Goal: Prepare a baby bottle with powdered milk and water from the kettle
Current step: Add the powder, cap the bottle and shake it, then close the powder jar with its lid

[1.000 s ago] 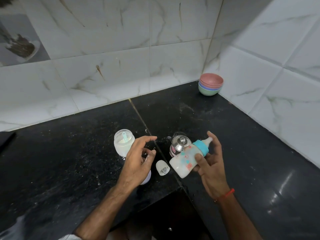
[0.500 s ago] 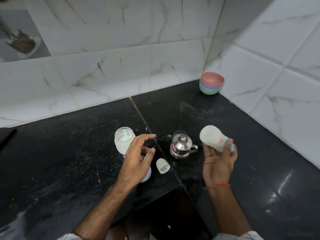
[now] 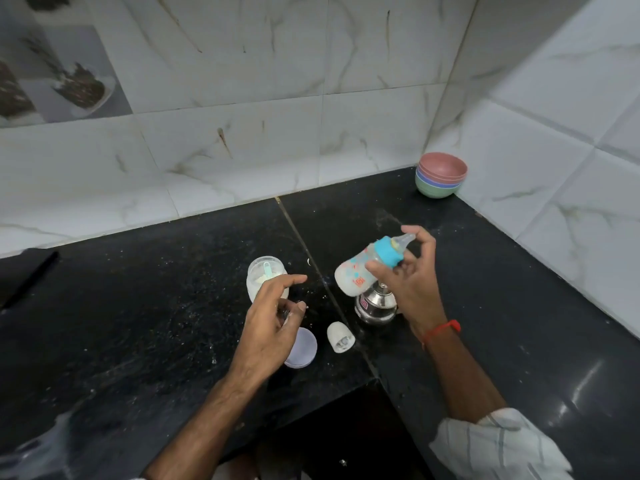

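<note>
My right hand [image 3: 414,285] grips the baby bottle [image 3: 360,271] around its blue collar, teat pointing up and to the right, milky white liquid inside, held in the air above the small steel kettle [image 3: 375,306]. My left hand [image 3: 273,320] hovers with fingers apart and nothing in it, in front of the open jar of powdered milk [image 3: 265,275], which has a light blue scoop standing in it. The jar's pale lid [image 3: 303,348] lies on the counter partly under my left hand. The bottle's clear cap [image 3: 340,337] lies on its side beside the lid.
The black stone counter [image 3: 138,306] carries scattered white specks of powder. A stack of coloured bowls [image 3: 440,178] stands in the back right corner against the tiled walls. A dark recess opens below the counter's front edge [image 3: 339,427].
The right hand has swung the bottle from base-up at the right back to teat-up over the kettle, a shaking motion. The left hand has stayed nearly still.
</note>
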### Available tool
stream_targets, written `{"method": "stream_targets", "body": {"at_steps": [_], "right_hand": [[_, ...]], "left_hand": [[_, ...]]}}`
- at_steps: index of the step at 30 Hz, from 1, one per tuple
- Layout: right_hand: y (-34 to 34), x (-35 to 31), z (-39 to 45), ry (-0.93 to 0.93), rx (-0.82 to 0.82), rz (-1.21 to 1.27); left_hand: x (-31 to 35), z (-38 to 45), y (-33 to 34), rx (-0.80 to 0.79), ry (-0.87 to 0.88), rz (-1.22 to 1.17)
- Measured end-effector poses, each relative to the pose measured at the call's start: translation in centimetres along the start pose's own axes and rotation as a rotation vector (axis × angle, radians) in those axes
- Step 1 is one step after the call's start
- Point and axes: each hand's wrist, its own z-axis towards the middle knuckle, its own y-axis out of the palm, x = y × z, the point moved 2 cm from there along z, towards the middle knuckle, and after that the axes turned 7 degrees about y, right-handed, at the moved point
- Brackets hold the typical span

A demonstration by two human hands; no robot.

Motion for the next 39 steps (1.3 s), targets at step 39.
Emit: {"method": "stream_targets", "body": {"at_steps": [39], "right_hand": [[11.4,13.8,-3.7,0.133,-0.614,-1.344]], "left_hand": [[-10.5,4.6,-2.8,-0.008,-0.379,0.239]]}}
